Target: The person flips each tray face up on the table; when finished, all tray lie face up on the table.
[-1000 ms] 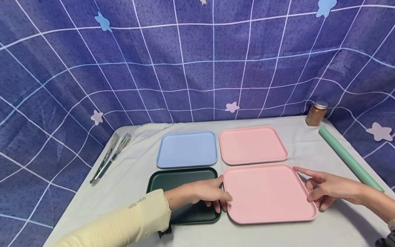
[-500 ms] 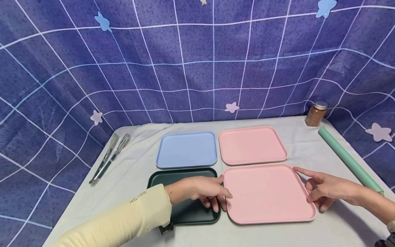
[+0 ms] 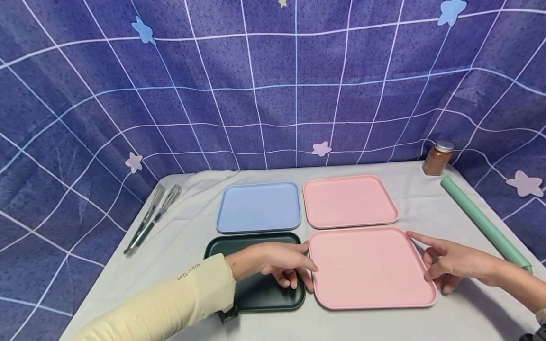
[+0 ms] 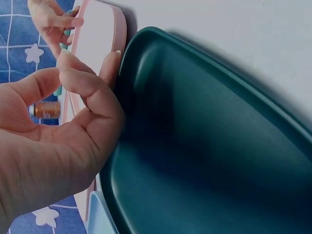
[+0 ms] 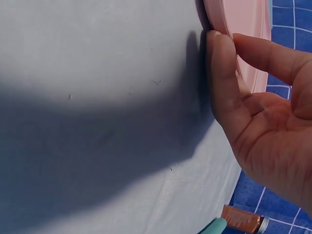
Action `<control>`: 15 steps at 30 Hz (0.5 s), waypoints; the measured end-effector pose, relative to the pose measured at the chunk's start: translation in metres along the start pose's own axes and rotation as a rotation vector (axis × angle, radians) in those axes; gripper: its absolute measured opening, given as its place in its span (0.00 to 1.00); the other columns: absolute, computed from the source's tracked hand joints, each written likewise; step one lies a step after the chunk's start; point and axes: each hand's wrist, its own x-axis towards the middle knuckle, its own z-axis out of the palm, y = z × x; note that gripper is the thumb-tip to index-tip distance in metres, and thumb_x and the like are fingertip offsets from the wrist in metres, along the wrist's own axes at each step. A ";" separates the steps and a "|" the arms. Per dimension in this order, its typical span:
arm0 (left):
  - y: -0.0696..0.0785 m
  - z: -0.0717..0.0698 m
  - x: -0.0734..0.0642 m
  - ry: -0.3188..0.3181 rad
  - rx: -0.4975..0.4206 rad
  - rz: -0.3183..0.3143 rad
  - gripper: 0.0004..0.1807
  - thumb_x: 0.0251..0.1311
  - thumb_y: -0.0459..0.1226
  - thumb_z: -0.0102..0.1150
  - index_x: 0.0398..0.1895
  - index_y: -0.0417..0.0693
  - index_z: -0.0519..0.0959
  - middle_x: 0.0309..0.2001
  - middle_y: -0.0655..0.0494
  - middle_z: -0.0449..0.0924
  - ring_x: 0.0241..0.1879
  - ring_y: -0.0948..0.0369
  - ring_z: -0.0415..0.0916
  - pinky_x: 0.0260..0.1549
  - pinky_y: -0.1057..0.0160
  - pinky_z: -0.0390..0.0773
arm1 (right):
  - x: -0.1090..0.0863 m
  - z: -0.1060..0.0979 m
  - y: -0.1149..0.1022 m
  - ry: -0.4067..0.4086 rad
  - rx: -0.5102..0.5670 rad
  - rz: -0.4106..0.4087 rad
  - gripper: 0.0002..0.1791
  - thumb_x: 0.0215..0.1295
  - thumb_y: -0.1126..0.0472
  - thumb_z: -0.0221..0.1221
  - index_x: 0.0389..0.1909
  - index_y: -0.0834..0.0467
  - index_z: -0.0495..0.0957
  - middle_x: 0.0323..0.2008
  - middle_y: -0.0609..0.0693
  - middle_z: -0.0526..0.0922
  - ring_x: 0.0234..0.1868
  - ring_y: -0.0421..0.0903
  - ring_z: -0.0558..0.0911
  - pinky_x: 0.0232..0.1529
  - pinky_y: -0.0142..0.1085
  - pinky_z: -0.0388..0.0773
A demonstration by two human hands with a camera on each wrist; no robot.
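Observation:
The near pink tray (image 3: 373,270) lies flat at the front right of the table. At its left rim is my left hand (image 3: 279,260), thumb over the edge and other fingers curled beside it, above the dark green tray (image 3: 273,296). My right hand (image 3: 454,258) pinches the right rim, its thumb on top and its index finger stretched toward the far corner. In the right wrist view, the thumb and fingers of the right hand (image 5: 268,117) meet at the pink rim. The left wrist view has the left hand (image 4: 63,131) between the green and pink trays.
Behind lie a blue tray (image 3: 259,207) and a second pink tray (image 3: 350,201). Metal tongs (image 3: 153,218) rest at the left. To the right are a green roll (image 3: 486,222) and a brown jar (image 3: 437,158) with a silver lid. A purple gridded cloth hangs behind the table.
The left thumb has drawn back slightly at the pink rim, and the fingers under that hand have shifted a little. The right hand and the trays stay in place.

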 end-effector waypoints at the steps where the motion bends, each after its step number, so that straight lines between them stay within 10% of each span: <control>1: 0.000 0.000 0.000 0.000 0.002 0.002 0.55 0.68 0.42 0.57 0.81 0.54 0.25 0.33 0.47 0.88 0.12 0.65 0.69 0.15 0.71 0.68 | 0.000 0.000 0.000 0.004 -0.007 0.005 0.56 0.62 0.67 0.61 0.78 0.65 0.29 0.34 0.52 0.73 0.25 0.41 0.79 0.23 0.38 0.81; 9: 0.000 -0.013 -0.013 0.115 0.054 0.076 0.51 0.68 0.44 0.56 0.82 0.47 0.34 0.40 0.46 0.89 0.16 0.65 0.72 0.17 0.70 0.69 | -0.009 -0.006 -0.015 0.075 -0.121 0.050 0.53 0.66 0.63 0.60 0.77 0.69 0.32 0.36 0.54 0.78 0.28 0.45 0.81 0.23 0.40 0.81; 15: -0.005 -0.058 -0.052 0.436 0.309 0.228 0.44 0.69 0.48 0.55 0.81 0.48 0.47 0.57 0.45 0.82 0.43 0.54 0.83 0.36 0.61 0.80 | -0.018 -0.033 -0.055 0.341 -0.358 -0.008 0.40 0.74 0.59 0.54 0.76 0.71 0.45 0.44 0.58 0.81 0.35 0.35 0.81 0.32 0.39 0.83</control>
